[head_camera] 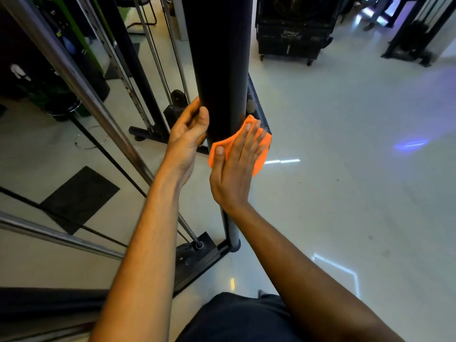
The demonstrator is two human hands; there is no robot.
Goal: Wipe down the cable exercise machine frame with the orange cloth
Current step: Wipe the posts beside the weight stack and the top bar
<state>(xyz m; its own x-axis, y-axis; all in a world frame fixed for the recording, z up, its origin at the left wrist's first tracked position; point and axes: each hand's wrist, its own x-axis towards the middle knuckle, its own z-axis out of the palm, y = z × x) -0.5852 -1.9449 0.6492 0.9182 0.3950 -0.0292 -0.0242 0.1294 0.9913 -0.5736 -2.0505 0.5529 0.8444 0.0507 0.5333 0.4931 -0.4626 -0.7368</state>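
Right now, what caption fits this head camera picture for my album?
Right hand presses a bright orange cloth flat against the thick black upright post while the left hand grips its other side.

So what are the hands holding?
The left hand grips the black post from its side. The right hand presses the orange cloth flat against it.

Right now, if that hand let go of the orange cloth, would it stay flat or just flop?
Probably flop. The orange cloth bunches and folds around the black post under the right hand, so it looks soft and limp. It seems thin and light. Pressed only by flat fingers, it would likely slide down the smooth post.
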